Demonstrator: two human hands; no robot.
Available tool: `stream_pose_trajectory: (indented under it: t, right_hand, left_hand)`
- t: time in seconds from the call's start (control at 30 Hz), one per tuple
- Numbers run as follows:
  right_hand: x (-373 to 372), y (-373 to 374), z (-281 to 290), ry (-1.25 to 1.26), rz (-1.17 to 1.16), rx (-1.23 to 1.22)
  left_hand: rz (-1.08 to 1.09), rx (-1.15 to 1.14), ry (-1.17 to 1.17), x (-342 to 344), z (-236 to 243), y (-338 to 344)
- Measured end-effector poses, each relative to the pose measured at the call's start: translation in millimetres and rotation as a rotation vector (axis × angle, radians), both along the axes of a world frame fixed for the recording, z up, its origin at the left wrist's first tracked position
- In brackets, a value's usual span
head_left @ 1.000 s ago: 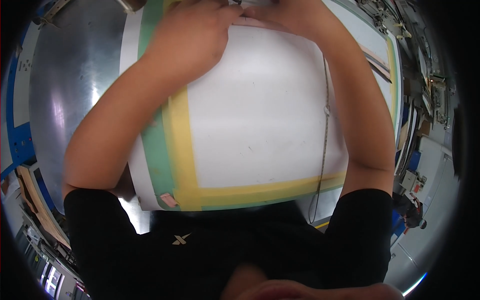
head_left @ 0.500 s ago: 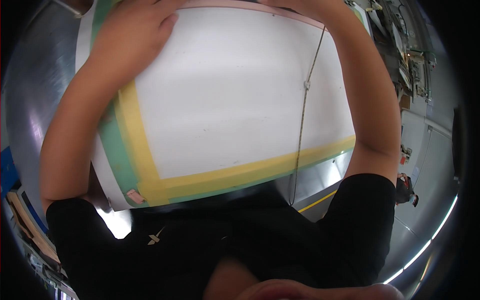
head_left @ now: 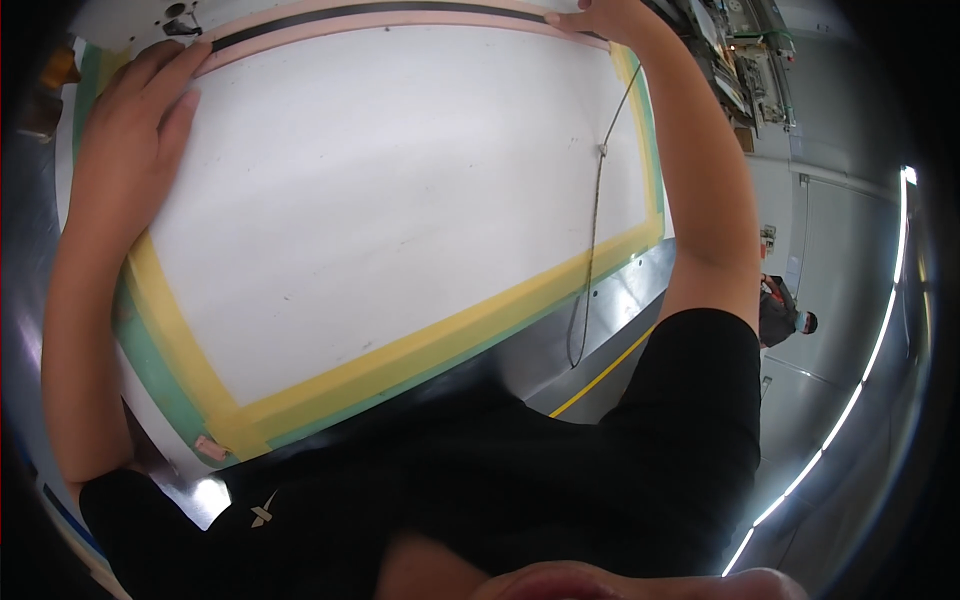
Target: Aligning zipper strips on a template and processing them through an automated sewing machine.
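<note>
A large white panel [head_left: 400, 180] fills the middle of the view, bordered by yellow tape [head_left: 440, 345] and green tape [head_left: 165, 370]. Along its far edge runs a pinkish strip [head_left: 330, 36] with a long dark band [head_left: 380, 10] down its middle. My left hand [head_left: 145, 130] rests at the far left corner, its fingers stretched toward the strip's left end. At the strip's right end, my right hand [head_left: 600, 20] touches it with a digit extended; the upper frame edge cuts off part of this hand. A thin knotted cord [head_left: 598, 190] hangs across the panel's right side.
A small pink tab [head_left: 211, 447] sits on the near left corner. Shiny metal [head_left: 635, 285] shows past the near right edge. Farther right are a cluttered bench with equipment [head_left: 750, 60] and a person in dark clothing [head_left: 782, 312].
My view has shifted, showing more of the far edge and the dark band. My left hand has moved left to the far corner; my right hand stays near the strip's right end.
</note>
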State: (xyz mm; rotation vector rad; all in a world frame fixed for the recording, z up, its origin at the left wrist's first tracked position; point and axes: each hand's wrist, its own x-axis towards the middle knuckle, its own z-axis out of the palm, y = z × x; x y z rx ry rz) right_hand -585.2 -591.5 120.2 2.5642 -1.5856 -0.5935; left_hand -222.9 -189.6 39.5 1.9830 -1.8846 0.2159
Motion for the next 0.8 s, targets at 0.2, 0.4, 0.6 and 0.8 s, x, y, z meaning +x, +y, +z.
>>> stream_pose_trajectory:
  t: [0.2,0.4,0.6,0.8]
  right_hand:
    - [-64.2,-57.7,-24.5,0.228,-0.026,-0.125]
    - [-114.7,-73.7,-17.0,-0.072,-0.177,-0.114]
    - [-112.6,-15.1,-26.2,-0.796,-0.108,-0.144]
    - [-96.9,49.7,-42.6,-0.613,-0.004,-0.308]
  left_hand:
    - [0.040,0.092,-0.012,4.2,-4.0,6.5]
    - [-0.005,0.073,0.025,2.2,4.1,-2.6]
    - [-0.026,-0.032,-0.029,-5.3,8.3,-5.1]
    - [-0.002,0.065,-0.004,-9.0,15.2,-3.7]
